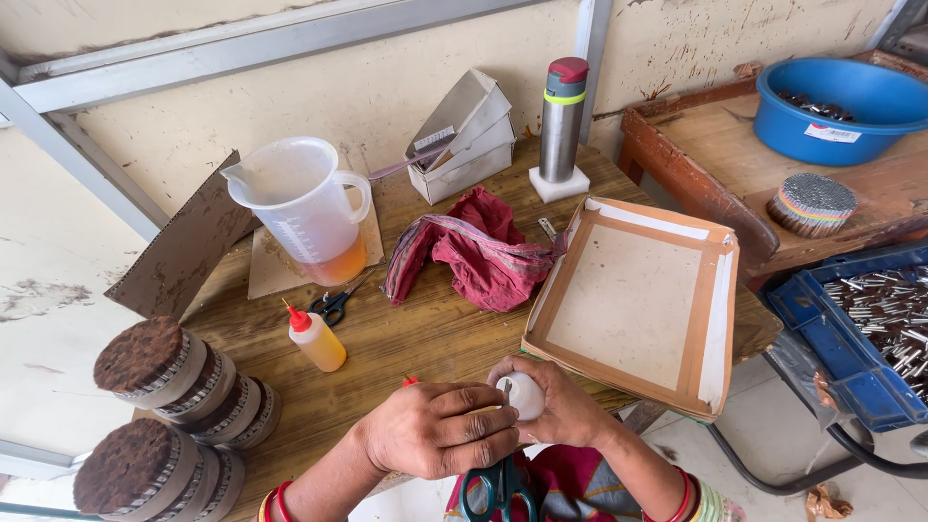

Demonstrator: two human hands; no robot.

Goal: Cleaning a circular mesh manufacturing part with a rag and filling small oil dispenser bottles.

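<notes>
**Both hands closed on a small white object at the bench's near edge**

The left hand (440,427) and right hand (556,406) meet at the near edge of the wooden bench (425,338). The right hand's fingers curl around a small white rounded object (526,394), and the left hand's fingers press together against it from the other side. Something thin and dark stands between the two hands; what it is cannot be told. Green-handled scissors (495,491) lie just below the hands, over the person's lap.

Just beyond the right hand lies a shallow cardboard tray (720,319) with taped edges, overhanging the bench's corner. A small yellow squeeze bottle (316,340) with a red tip stands near the left hand, with dark-handled scissors (335,304) behind it. Farther back are a measuring jug (304,208) holding some amber liquid, a crumpled red cloth (478,251), a steel flask (562,121) and an open grey box (464,135). Stacked round bundles (174,372) with dark brown tops lie at the left edge.
</notes>
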